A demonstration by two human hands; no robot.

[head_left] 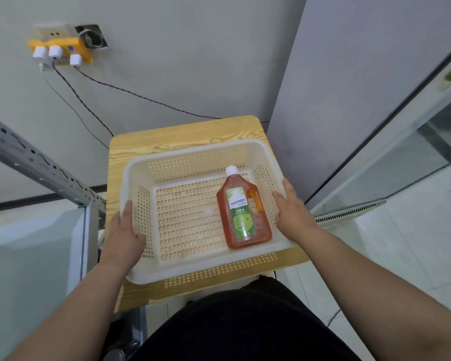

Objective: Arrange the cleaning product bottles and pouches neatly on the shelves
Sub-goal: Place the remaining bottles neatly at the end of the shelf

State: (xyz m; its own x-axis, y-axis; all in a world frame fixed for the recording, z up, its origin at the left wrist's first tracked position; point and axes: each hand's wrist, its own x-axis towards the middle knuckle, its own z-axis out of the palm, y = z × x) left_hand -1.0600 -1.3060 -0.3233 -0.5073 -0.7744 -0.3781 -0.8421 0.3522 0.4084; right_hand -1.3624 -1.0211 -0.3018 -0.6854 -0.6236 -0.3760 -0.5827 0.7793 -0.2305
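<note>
White plastic basket [193,148] with perforated walls and floor sits on a small wood-grain counter [167,142], the near edge overhanging a bit toward the person.

Only one item inside: an orange bottle [261,226] lying flat on the basket floor, right half, close to the right wall. The white cap [231,170] points far and the green label [240,212] faces up.

Hands: both are on the basket. The left hand [125,230] grips the left rim, thumb along the top edge, fingers wrapped outside and mostly hidden. The right hand [292,209] grips the right rim, fingers over the edge. Neither touches the bottle.

Surroundings:
- Far left on the wall there's an orange power strip [63,46] with three white plugs; cables [141,96] run down behind the counter.
- A grey slotted metal shelf upright [37,162] stands left of the counter, with a glass panel [31,256] below it.
- A glass-fronted cabinet [414,157] is to the right of the counter.
</note>
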